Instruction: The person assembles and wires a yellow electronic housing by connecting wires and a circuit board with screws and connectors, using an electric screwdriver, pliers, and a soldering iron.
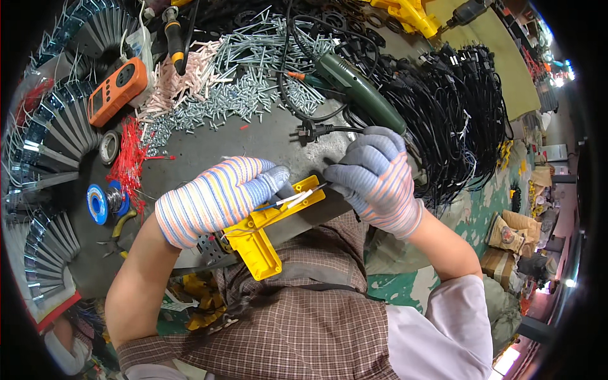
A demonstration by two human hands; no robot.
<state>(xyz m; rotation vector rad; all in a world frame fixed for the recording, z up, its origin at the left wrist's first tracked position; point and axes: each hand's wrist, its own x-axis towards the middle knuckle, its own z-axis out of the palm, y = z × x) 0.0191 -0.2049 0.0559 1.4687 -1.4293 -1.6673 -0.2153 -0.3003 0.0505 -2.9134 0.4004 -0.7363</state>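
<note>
Striped knit gloves cover both hands, which meet over the near edge of the grey worktable. My left hand (215,196) is closed on a yellow plastic housing half (258,253), its fingertips at the upper arm of the shell. Inside that arm lie a blue wire and a white sleeve (300,200). My right hand (375,180) pinches a thin dark wire (322,185) at the housing's right end; the fingers partly hide it. A metal part with holes (212,248) shows beneath my left wrist, partly covered.
Heaped screws (221,104), a green power screwdriver (361,92), a black plug (311,131) and bundled black cords (437,107) lie beyond. Leftward are an orange meter (118,92), red cable ties (130,152), a wire spool (98,204), cutters (117,237) and stacked finned parts (57,133).
</note>
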